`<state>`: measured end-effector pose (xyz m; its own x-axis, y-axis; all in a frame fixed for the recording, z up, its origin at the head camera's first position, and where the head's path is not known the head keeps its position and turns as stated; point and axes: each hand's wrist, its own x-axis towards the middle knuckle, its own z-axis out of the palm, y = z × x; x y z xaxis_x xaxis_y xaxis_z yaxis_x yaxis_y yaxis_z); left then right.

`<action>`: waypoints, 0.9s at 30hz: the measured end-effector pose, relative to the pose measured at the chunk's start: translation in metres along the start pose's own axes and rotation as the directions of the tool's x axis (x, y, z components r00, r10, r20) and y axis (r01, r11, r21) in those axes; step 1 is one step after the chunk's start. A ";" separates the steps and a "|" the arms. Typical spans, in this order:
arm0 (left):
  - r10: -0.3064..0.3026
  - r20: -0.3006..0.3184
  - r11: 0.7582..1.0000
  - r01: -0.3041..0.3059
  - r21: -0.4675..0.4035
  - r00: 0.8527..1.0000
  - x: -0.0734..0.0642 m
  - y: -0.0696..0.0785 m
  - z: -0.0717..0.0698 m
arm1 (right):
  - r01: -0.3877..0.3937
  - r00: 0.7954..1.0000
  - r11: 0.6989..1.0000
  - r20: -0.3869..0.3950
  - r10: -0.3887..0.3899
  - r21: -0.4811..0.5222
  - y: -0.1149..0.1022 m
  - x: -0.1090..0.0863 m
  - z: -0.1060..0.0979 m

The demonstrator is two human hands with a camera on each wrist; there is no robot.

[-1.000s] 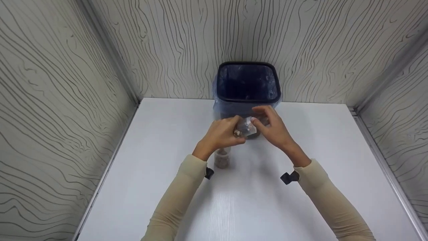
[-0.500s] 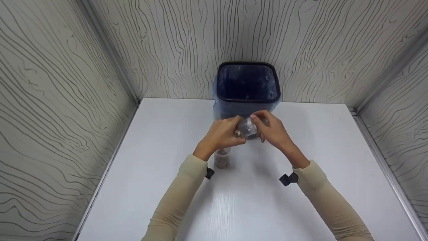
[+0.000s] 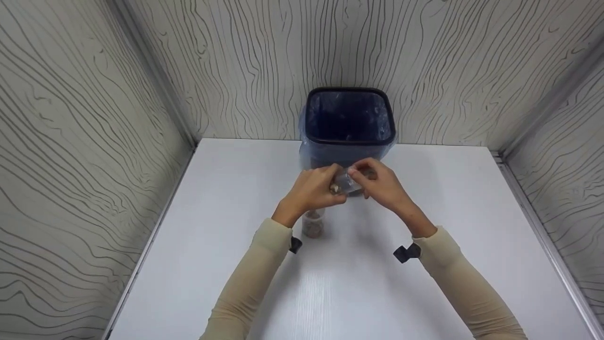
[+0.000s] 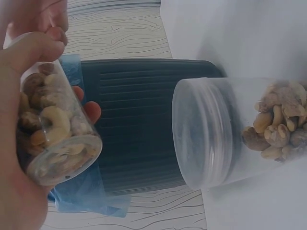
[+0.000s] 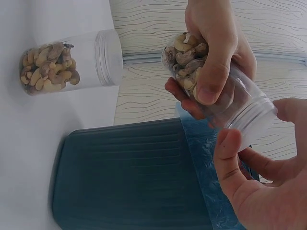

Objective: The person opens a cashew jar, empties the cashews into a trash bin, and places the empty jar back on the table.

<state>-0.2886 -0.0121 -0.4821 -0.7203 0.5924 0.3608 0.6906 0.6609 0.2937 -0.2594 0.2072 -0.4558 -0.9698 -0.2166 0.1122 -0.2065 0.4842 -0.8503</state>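
My left hand (image 3: 311, 188) grips a clear plastic jar (image 5: 235, 100), which is tilted above the table and has cashews and other nuts gathered at its bottom end. In the left wrist view, the nuts show through the wall and base of this jar (image 4: 60, 115). My right hand (image 3: 384, 185) has its thumb and fingers curled round the jar's translucent lid (image 5: 256, 128), by the threaded neck. A second clear jar (image 3: 313, 227), partly filled with nuts, stands upright on the white table below my left wrist; its translucent lid end (image 4: 196, 134) is large in the left wrist view.
A dark blue bin (image 3: 350, 141) with a black rim stands just beyond my hands, against the back wall. A thin blue bag (image 5: 204, 158) lines it and hangs over the edge. Wood-grain panels (image 3: 264, 61) enclose the white table (image 3: 226, 189) at the back and sides.
My right hand has come from a spread position beside the jar's end to close its fingers on the lid, shifting slightly left. The left hand and jar have hardly moved.
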 end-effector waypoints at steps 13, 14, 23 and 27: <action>0.003 -0.007 1.000 -0.002 0.008 1.000 -0.001 0.000 -0.003 | 0.079 0.997 0.997 0.004 -0.079 -0.003 -0.002 -0.002 0.001; 0.001 -0.006 1.000 -0.001 0.004 1.000 -0.001 0.000 -0.003 | 0.085 0.996 0.996 0.003 -0.085 0.001 -0.002 -0.002 0.001; -0.017 0.006 1.000 0.017 -0.003 1.000 -0.001 -0.003 -0.004 | 0.179 0.984 0.983 0.005 -0.179 0.035 -0.002 -0.002 0.000; -0.019 0.008 1.000 0.019 -0.003 1.000 -0.002 -0.004 -0.005 | 0.222 0.975 0.974 0.003 -0.222 0.051 -0.001 -0.002 0.001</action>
<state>-0.2898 -0.0177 -0.4798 -0.7338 0.5832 0.3484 0.6770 0.6705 0.3035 -0.2572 0.2060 -0.4557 -0.8991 -0.3217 0.2967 -0.4097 0.3800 -0.8293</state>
